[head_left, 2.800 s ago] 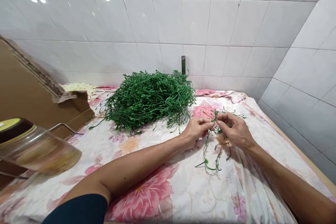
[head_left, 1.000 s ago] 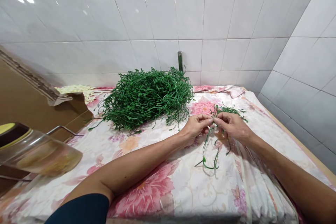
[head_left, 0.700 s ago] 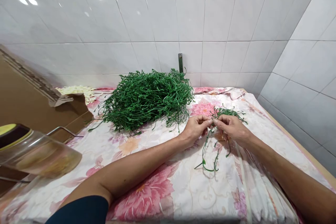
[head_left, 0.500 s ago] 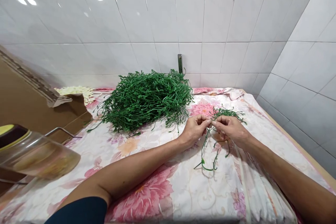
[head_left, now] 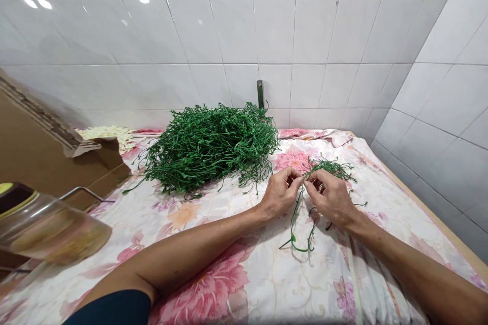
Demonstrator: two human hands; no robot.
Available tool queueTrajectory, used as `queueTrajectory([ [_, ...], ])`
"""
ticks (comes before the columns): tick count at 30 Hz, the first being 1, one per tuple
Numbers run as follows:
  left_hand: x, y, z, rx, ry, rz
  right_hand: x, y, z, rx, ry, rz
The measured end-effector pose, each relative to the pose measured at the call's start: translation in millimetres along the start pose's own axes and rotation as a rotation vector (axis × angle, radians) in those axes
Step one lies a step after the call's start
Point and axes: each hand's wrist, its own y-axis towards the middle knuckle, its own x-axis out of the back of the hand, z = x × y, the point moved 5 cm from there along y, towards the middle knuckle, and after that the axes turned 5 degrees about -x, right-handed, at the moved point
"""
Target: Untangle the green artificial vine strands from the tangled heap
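Observation:
My left hand (head_left: 281,191) and my right hand (head_left: 330,196) meet fingertip to fingertip over the cloth, both pinching a thin green artificial stem (head_left: 293,223). From the fingers the stem hangs down and curls towards me, with small green buds along it. The exact spot of the pinch is hidden by my fingertips. Just behind my right hand lies a small heap of green stems (head_left: 335,168). Further left, a large tangled pile of the same green stems (head_left: 213,147) rests near the wall.
A floral cloth (head_left: 267,274) covers the table. On the left stand a cardboard box (head_left: 38,137) and a clear jar (head_left: 57,228) with a dark and yellow lid. Pale cream pieces (head_left: 110,134) lie behind the box. White wall tiles (head_left: 312,25) border the back.
My right hand has turned slightly, its fingers shifting at the pinch point. My left hand stays nearly in place. The view has shifted a little.

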Motion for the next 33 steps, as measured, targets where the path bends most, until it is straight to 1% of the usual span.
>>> queueTrajectory([
  [2, 0.8, 1.1, -0.8, -0.005, 0.021, 0.007, -1.0, 1.0, -0.6, 0.019, -0.011, 0.016],
  [4, 2.2, 2.5, -1.8, -0.003, 0.040, 0.013, -1.3, 3.2, -4.7, -0.043, 0.039, 0.066],
  [6, 3.1, 4.5, -2.8, 0.000, 0.043, 0.030, -0.5, 6.1, -9.7, -0.136, 0.128, 0.130],
  [10, 0.3, 9.6, 0.3, 0.038, -0.062, 0.121, 0.7, 10.4, -17.8, -0.296, 0.333, 0.283],
  [13, -4.1, 12.4, 6.6, 0.069, -0.157, 0.195, 0.9, 12.3, -21.8, -0.350, 0.419, 0.343],
  [15, -5.5, 13.3, 10.6, 0.074, -0.179, 0.210, 0.9, 13.1, -23.6, -0.350, 0.447, 0.349],
  [20, -4.0, 13.8, 16.0, 0.067, -0.129, 0.172, -1.7, 12.2, -28.2, -0.354, 0.449, 0.382],
  [23, -3.8, 12.7, 16.1, 0.054, -0.107, 0.166, -0.3, 12.9, -27.6, -0.324, 0.391, 0.343],
  [26, -3.7, 10.4, 16.2, 0.067, -0.100, 0.156, 2.4, 14.4, -22.9, -0.277, 0.288, 0.284],
  [28, -3.6, 9.4, 15.9, 0.076, -0.097, 0.147, 3.6, 14.9, -19.1, -0.256, 0.240, 0.269],
  [33, -6.6, 11.7, 16.7, 0.116, -0.191, 0.174, 7.4, 14.7, -14.0, -0.246, 0.265, 0.265],
])
